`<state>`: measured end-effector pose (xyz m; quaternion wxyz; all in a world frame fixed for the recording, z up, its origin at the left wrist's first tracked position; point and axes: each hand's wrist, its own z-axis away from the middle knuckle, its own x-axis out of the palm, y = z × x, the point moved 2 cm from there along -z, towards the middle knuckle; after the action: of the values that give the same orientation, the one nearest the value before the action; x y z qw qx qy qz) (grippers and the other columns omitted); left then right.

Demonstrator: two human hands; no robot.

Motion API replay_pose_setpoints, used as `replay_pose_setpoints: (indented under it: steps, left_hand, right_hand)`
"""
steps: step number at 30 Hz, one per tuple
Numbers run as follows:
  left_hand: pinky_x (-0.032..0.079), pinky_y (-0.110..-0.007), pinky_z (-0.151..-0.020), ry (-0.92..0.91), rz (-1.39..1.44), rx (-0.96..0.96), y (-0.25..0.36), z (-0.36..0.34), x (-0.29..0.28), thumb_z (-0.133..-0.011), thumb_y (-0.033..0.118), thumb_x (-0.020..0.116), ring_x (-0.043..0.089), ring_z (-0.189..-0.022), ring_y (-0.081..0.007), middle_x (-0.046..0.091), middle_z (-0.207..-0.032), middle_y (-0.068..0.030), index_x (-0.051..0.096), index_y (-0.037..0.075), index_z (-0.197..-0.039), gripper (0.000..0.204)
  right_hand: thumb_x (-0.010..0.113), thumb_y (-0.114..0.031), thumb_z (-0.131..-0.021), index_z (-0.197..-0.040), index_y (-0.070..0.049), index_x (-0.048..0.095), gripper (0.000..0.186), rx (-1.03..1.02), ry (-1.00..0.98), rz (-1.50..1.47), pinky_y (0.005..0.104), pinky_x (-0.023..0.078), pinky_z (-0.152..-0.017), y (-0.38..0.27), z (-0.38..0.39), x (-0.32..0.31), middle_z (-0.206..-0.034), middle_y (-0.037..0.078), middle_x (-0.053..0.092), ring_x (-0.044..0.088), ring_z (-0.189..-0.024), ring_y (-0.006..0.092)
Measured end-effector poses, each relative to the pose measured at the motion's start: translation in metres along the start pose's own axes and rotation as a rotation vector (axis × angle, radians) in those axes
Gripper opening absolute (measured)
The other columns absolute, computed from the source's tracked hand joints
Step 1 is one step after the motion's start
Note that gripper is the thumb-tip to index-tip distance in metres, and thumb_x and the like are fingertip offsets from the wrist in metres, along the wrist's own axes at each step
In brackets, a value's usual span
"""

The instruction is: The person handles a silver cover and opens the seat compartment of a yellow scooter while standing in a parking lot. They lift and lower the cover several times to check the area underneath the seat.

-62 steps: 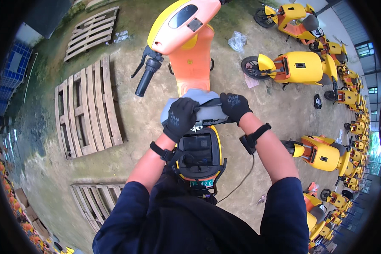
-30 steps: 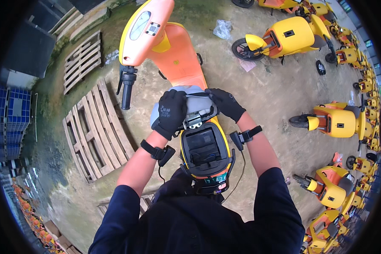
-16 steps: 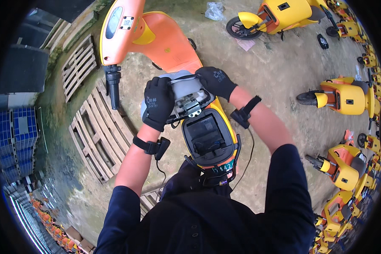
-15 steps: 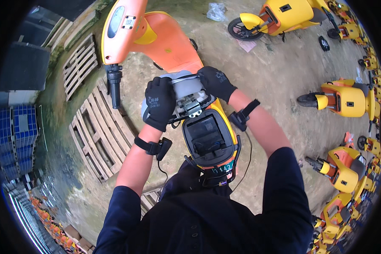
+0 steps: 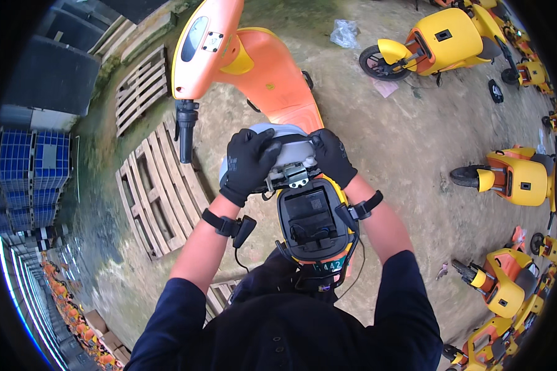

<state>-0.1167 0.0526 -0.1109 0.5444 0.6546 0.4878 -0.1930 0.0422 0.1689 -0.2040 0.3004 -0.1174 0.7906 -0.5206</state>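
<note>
An orange and yellow scooter (image 5: 277,86) stands before me with its grey seat (image 5: 298,153) tipped up on a metal hinge (image 5: 297,175). My left hand (image 5: 247,164), in a black glove, is closed on the seat's left part, thumb on top. My right hand (image 5: 333,156), gloved too, grips its right end with fingers bent. Between them a dark band (image 5: 294,139) crosses the seat; whether it is a separate strap I cannot tell. Below the hinge, the under-seat compartment (image 5: 314,216) lies uncovered, with a black block-like thing and a cable inside.
The black handlebar grip (image 5: 186,133) juts out at the left. Wooden pallets (image 5: 164,191) lie on the ground beyond it. Several yellow scooters (image 5: 518,179) line the right side. Blue crates (image 5: 34,161) are stacked far left, and a clear plastic bag (image 5: 345,34) lies at the back.
The view has shifted, so the scene sits lower and farther right. My left hand has turned, its thumb now over the seat. The dark band now shows between my hands, where a pale strip showed before.
</note>
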Motion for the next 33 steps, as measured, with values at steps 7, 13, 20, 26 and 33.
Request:
replay_pose_setpoints:
  steps: [7,13,20,26,33]
  left_hand:
    - [0.04,-0.04,-0.058,0.063,-0.097,0.046,-0.004,-0.019,0.01,-0.072,0.016,0.065,0.053,-0.067,-0.0286,0.053,-0.065,-0.0117,0.067,0.006,-0.075,0.012]
    - [0.04,-0.041,-0.058,0.051,-0.101,0.066,-0.007,-0.022,0.015,-0.072,0.008,0.062,0.051,-0.066,-0.0328,0.05,-0.066,-0.0149,0.06,0.003,-0.071,0.005]
    - [0.041,-0.04,-0.059,0.123,0.079,0.063,-0.013,-0.024,0.014,-0.069,0.007,0.061,0.051,-0.067,-0.0327,0.05,-0.065,-0.0143,0.062,0.004,-0.071,0.004]
    - [0.042,-0.039,-0.057,0.175,0.123,0.149,-0.008,-0.026,0.016,-0.067,0.009,0.066,0.051,-0.063,-0.0306,0.053,-0.065,-0.0121,0.063,0.006,-0.07,0.005]
    - [0.042,-0.039,-0.057,0.178,0.017,0.163,-0.006,-0.012,0.016,-0.067,0.011,0.066,0.053,-0.063,-0.0279,0.052,-0.063,-0.0091,0.064,0.01,-0.07,0.004]
  right_hand:
    - [0.052,-0.014,-0.087,-0.109,-0.002,0.053,0.025,-0.031,0.159,-0.018,0.0349,0.043,-0.083,-0.014,0.025,-0.011,-0.106,0.015,0.055,0.053,-0.099,0.0268]
    - [0.065,-0.033,-0.078,-0.119,-0.002,0.049,0.054,-0.125,0.1,0.076,0.0413,0.043,-0.086,-0.033,0.012,-0.011,-0.112,0.018,0.054,0.051,-0.105,0.0304]
    - [0.059,-0.044,-0.075,-0.092,-0.006,0.059,0.043,0.062,-0.376,0.555,0.042,0.047,-0.076,-0.071,-0.062,0.007,-0.091,0.019,0.06,0.06,-0.089,0.0331]
    - [0.044,-0.03,-0.083,-0.102,-0.011,0.062,0.033,0.154,-0.686,0.972,0.0407,0.048,-0.081,-0.084,-0.082,0.009,-0.101,0.014,0.063,0.062,-0.094,0.0286]
    - [0.046,-0.025,-0.08,-0.092,-0.011,0.069,0.029,0.093,-0.886,1.134,0.0399,0.05,-0.077,-0.085,-0.089,0.025,-0.098,0.011,0.066,0.064,-0.09,0.0256]
